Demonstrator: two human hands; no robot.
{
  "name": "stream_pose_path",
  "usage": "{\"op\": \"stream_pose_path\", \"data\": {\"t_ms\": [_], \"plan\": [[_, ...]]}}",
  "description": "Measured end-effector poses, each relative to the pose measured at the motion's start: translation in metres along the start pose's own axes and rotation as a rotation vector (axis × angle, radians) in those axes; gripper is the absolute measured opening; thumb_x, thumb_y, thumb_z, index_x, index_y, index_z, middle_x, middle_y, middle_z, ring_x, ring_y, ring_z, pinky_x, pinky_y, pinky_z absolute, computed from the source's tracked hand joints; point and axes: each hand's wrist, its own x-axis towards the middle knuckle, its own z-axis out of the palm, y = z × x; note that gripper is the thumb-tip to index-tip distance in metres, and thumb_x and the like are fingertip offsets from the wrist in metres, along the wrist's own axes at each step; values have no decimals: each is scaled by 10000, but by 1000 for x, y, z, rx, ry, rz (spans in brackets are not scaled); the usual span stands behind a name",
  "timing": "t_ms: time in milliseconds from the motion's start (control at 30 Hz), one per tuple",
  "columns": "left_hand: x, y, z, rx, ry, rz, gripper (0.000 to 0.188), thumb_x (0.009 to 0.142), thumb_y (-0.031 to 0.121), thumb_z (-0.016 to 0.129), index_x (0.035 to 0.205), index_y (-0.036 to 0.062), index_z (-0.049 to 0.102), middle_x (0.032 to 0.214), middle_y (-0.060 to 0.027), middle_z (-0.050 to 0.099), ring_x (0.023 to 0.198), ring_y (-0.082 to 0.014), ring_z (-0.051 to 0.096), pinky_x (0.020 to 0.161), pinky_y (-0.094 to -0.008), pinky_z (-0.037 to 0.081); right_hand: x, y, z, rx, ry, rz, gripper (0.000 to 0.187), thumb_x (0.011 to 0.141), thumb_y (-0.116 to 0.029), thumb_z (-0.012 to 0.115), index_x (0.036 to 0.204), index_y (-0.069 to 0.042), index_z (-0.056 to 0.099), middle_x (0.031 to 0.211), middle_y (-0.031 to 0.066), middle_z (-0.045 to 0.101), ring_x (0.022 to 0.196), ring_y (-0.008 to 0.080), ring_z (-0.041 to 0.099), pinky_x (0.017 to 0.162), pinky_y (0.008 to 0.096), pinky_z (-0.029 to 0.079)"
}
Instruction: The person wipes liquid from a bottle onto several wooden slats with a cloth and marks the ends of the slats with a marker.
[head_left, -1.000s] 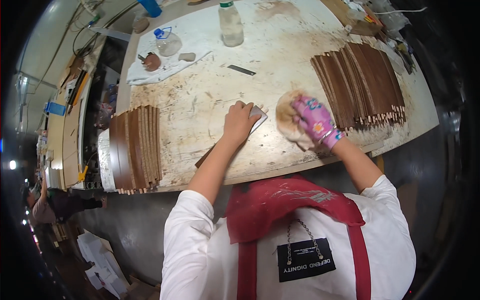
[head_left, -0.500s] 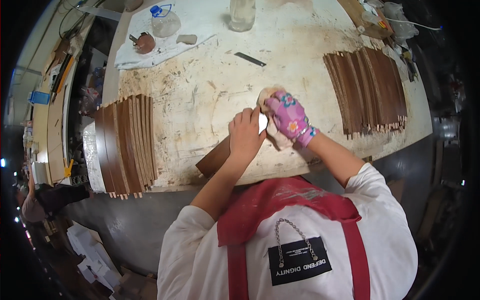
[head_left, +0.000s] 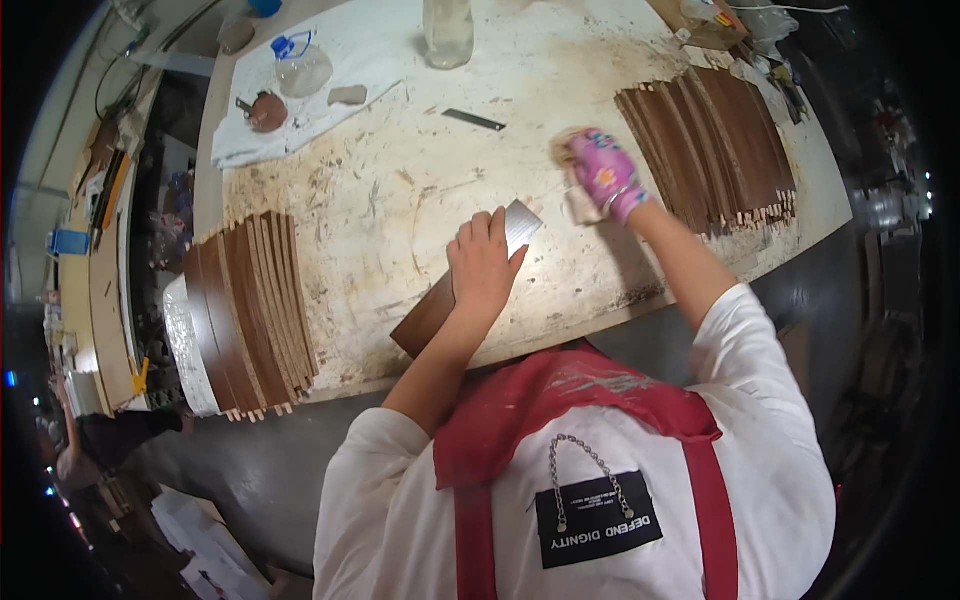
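Observation:
A dark brown wooden board [head_left: 424, 315] lies slantwise on the worktable near its front edge, its far end shining with reflected light. My bare left hand [head_left: 482, 268] grips it across the width, fingers over the top and thumb along the right side. To the right, apart from the board, my right hand [head_left: 606, 172] wears a purple flowered glove. It is closed round a crumpled beige cloth [head_left: 584, 206], which hangs below the palm close to the tabletop.
Stacks of brown boards stand at the left [head_left: 250, 310] and right [head_left: 710, 150]. A dark flat blade [head_left: 474, 120] lies mid-table. Farther back are a clear jug [head_left: 303, 72], a reddish-brown pot [head_left: 267, 112], a small block [head_left: 347, 95] and a glass jar [head_left: 448, 35].
My gloved right hand has moved right with the cloth, off the board's far end, which now shows uncovered. My left hand stays on the board. The whole view has shifted slightly.

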Motion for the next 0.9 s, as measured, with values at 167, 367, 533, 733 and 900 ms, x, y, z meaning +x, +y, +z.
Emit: {"op": "stream_pose_path", "data": {"t_ms": [167,367,533,733,900], "plan": [[0,1,0,-67,-44,-32,623,776,285,727,1312,57,505,1164,-94,501,1068,-281,490,871,-409,397,-5,-10,-9,167,-107,-69,138,847,-182,589,937,-87,634,919,94,645,833,220,632,735,351,526],[-3,0,-3,-122,-48,-23,614,777,277,722,1308,57,506,1188,-101,503,1091,-300,483,893,-417,397,3,-12,23,-70,-9,-170,200,804,-146,610,1000,-106,622,1037,120,617,921,296,604,772,370,505],[-2,2,-5,-98,-42,-14,613,786,285,710,1316,55,507,1194,-105,509,1094,-300,484,909,-416,395,9,-10,7,-76,-28,-285,156,765,-162,639,919,-151,650,967,86,637,897,255,624,764,377,529],[-5,3,-8,-118,-65,-24,615,792,281,701,1328,51,504,1192,-114,515,1092,-308,485,912,-417,396,11,-7,18,198,62,-196,80,771,-153,629,828,-100,644,834,99,646,838,241,639,733,357,522],[-1,3,-6,-110,-54,-22,606,791,293,701,1311,45,515,1186,-121,515,1091,-313,486,917,-422,399,5,-17,1,40,29,-402,123,794,-209,596,883,-154,661,972,121,646,972,237,626,805,387,520]]}}
